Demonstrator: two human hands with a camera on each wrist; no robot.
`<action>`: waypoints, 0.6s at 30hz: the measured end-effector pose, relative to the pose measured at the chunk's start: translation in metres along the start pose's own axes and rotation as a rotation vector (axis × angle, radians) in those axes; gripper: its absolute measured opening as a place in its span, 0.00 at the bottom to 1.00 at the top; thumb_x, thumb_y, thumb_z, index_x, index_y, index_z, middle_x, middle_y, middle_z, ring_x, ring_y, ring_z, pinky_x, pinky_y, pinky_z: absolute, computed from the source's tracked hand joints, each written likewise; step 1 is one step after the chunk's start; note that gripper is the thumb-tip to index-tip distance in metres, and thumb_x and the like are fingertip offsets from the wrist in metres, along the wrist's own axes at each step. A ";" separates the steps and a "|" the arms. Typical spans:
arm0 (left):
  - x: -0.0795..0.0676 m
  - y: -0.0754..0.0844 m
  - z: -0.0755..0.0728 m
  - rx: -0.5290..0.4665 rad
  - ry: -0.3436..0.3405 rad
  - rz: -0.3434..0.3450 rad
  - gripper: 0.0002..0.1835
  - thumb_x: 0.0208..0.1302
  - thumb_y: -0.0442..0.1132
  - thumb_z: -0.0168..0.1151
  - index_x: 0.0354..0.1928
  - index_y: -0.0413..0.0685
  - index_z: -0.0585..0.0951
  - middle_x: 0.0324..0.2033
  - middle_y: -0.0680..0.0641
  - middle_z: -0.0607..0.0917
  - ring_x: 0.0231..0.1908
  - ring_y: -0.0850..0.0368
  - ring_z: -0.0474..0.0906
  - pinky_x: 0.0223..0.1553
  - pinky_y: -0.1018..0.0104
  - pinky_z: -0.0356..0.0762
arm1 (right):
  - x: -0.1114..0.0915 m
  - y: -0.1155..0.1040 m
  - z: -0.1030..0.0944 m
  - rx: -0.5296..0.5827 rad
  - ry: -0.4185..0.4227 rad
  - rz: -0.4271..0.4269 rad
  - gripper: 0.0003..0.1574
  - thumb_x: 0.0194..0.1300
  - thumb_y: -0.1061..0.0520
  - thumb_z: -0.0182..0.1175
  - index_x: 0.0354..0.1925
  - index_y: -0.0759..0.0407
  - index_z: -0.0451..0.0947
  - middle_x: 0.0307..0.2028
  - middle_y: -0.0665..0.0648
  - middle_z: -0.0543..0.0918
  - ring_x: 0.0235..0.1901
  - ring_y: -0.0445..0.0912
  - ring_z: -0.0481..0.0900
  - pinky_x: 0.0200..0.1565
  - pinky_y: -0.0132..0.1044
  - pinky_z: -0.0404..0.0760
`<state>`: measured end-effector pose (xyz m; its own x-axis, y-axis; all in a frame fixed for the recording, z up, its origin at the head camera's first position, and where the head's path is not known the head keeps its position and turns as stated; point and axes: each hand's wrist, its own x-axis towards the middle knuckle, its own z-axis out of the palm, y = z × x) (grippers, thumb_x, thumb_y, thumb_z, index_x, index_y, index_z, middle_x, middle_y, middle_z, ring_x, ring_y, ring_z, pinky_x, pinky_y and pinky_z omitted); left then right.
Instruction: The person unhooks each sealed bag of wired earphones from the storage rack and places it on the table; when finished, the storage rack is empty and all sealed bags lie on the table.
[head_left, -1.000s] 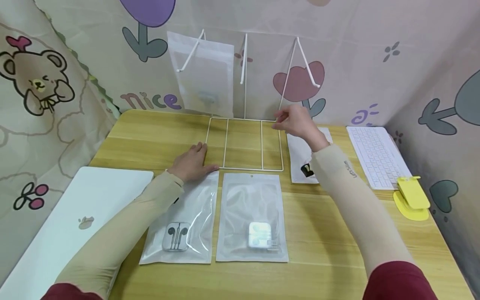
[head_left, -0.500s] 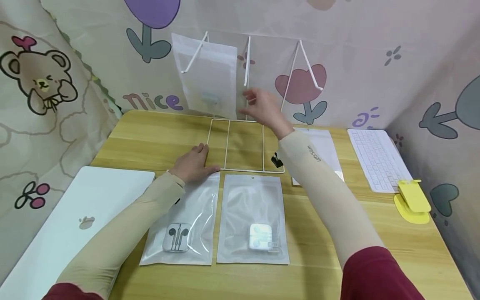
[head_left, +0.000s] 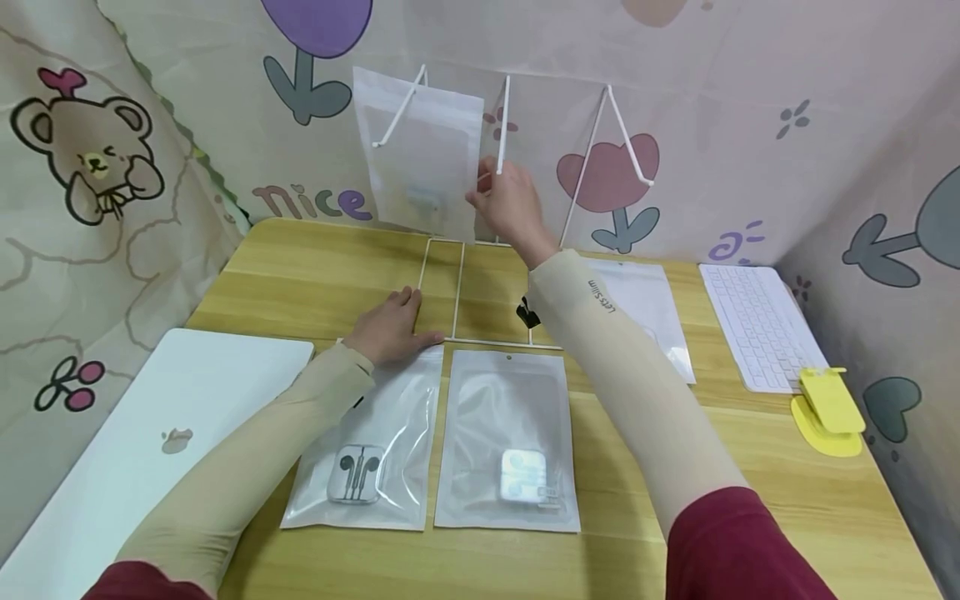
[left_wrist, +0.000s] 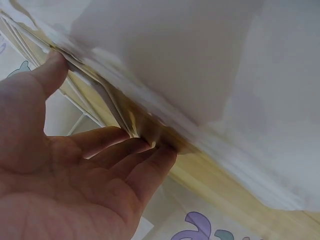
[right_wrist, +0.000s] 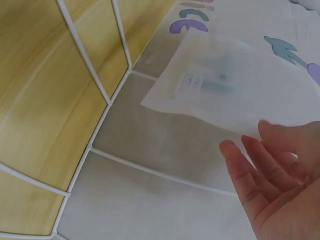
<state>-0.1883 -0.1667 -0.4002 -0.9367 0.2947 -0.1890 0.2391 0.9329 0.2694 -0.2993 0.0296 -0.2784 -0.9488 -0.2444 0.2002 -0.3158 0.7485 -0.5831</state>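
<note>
My right hand [head_left: 512, 200] is raised behind the rack's middle hook [head_left: 504, 125], at the right edge of a hanging white zip pouch [head_left: 426, 142]. In the right wrist view its fingers are loosely bent, with a gap visible between thumb and fingertips; the thumb tip overlaps the pouch's edge. That pouch hangs from the left hook [head_left: 397, 108] of the white wire rack [head_left: 456, 292], a small pale item showing through. My left hand [head_left: 386, 327] rests at the rack's front left corner, over the top of an earphone pouch [head_left: 401, 433]. Its fingertips meet a thin edge in the left wrist view.
Beside the earphone pouch lies another pouch [head_left: 495, 408] with a white charger-like item. A third flat pouch [head_left: 645, 300] lies right of the rack, partly behind my sleeve. A laptop [head_left: 187, 400] sits left; a white keyboard [head_left: 750, 325] and yellow stand [head_left: 828, 404] sit right.
My right hand has moved left from the rack's right side to the hanging pouch's edge. My left hand has stayed in place. The head view has shifted slightly.
</note>
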 end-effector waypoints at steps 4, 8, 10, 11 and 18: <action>0.000 0.001 0.000 -0.004 -0.006 0.002 0.49 0.68 0.62 0.58 0.73 0.29 0.55 0.71 0.28 0.56 0.70 0.33 0.54 0.59 0.37 0.66 | 0.000 -0.001 0.001 -0.022 0.031 -0.003 0.12 0.69 0.54 0.64 0.46 0.59 0.79 0.45 0.52 0.85 0.47 0.45 0.81 0.51 0.35 0.76; -0.001 0.002 -0.002 -0.010 -0.009 -0.004 0.49 0.68 0.62 0.58 0.73 0.29 0.55 0.71 0.28 0.56 0.70 0.33 0.54 0.60 0.37 0.65 | 0.000 -0.003 0.001 -0.012 0.070 -0.019 0.08 0.68 0.54 0.65 0.41 0.57 0.81 0.38 0.51 0.85 0.41 0.43 0.80 0.45 0.36 0.76; -0.001 0.002 -0.003 -0.018 -0.015 -0.009 0.49 0.68 0.62 0.58 0.74 0.30 0.54 0.72 0.29 0.56 0.70 0.34 0.53 0.61 0.37 0.65 | -0.002 -0.003 0.001 -0.003 0.089 -0.028 0.07 0.68 0.54 0.65 0.39 0.57 0.82 0.36 0.51 0.85 0.39 0.43 0.80 0.44 0.36 0.76; -0.001 0.003 -0.003 -0.020 -0.017 -0.011 0.50 0.68 0.63 0.57 0.74 0.30 0.54 0.72 0.29 0.55 0.70 0.34 0.53 0.61 0.38 0.64 | -0.003 -0.004 0.001 -0.001 0.098 -0.036 0.06 0.68 0.54 0.65 0.38 0.57 0.82 0.36 0.51 0.85 0.39 0.42 0.80 0.44 0.35 0.76; -0.002 0.004 -0.003 -0.028 -0.027 -0.016 0.50 0.68 0.63 0.57 0.74 0.30 0.53 0.72 0.30 0.54 0.71 0.34 0.51 0.63 0.37 0.62 | -0.017 -0.006 0.001 0.035 0.144 -0.096 0.05 0.68 0.58 0.65 0.39 0.59 0.84 0.37 0.52 0.87 0.40 0.43 0.83 0.44 0.35 0.78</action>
<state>-0.1859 -0.1644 -0.3955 -0.9329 0.2861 -0.2186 0.2170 0.9313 0.2926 -0.2813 0.0289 -0.2792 -0.9042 -0.2207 0.3657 -0.4073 0.7033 -0.5826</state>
